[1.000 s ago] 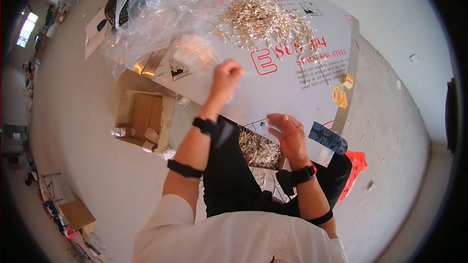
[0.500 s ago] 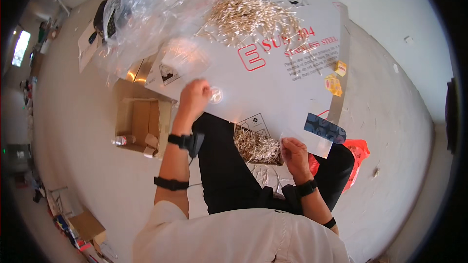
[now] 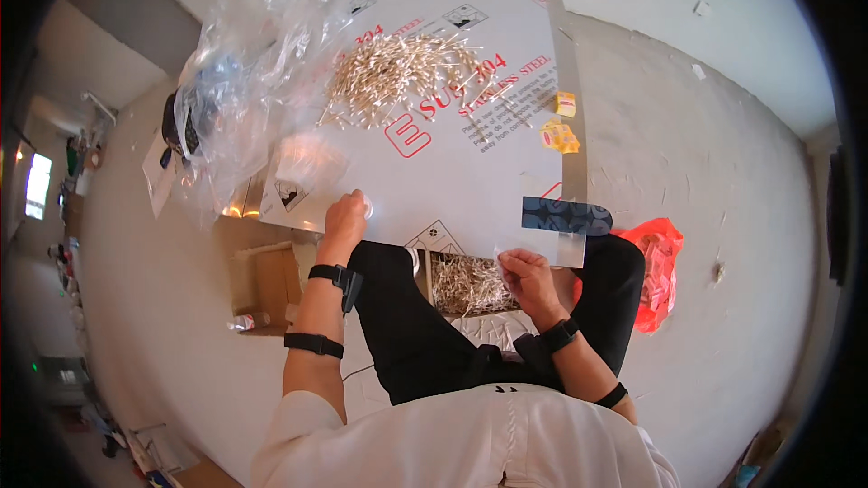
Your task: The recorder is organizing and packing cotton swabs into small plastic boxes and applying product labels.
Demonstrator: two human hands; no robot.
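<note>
My left hand [image 3: 344, 219] is closed at the near left edge of the grey board [image 3: 470, 190]. Its fingers cover part of a small round, clear and whitish item [image 3: 367, 204]; their grip on it is hidden. My right hand [image 3: 530, 278] pinches a thin piece of clear plastic [image 3: 499, 256] over the board's near edge. Just left of that hand, an open box holds many cotton swabs [image 3: 466, 285], between my legs. A loose heap of cotton swabs [image 3: 389, 72] lies on the far part of the board, with several strays to its right.
Large clear plastic bags [image 3: 226, 99] cover the board's far left. Clear packaging [image 3: 307, 161] lies near them. Yellow packets [image 3: 560, 136] and a dark blue patterned strip [image 3: 565, 215] are at the right. Below stand a cardboard box [image 3: 271, 276] at left and a red bag [image 3: 665, 262] at right.
The view has shifted, so the board appears further left. My left hand has moved right, onto the round item. My right hand stays pinched on the clear plastic near the swab box.
</note>
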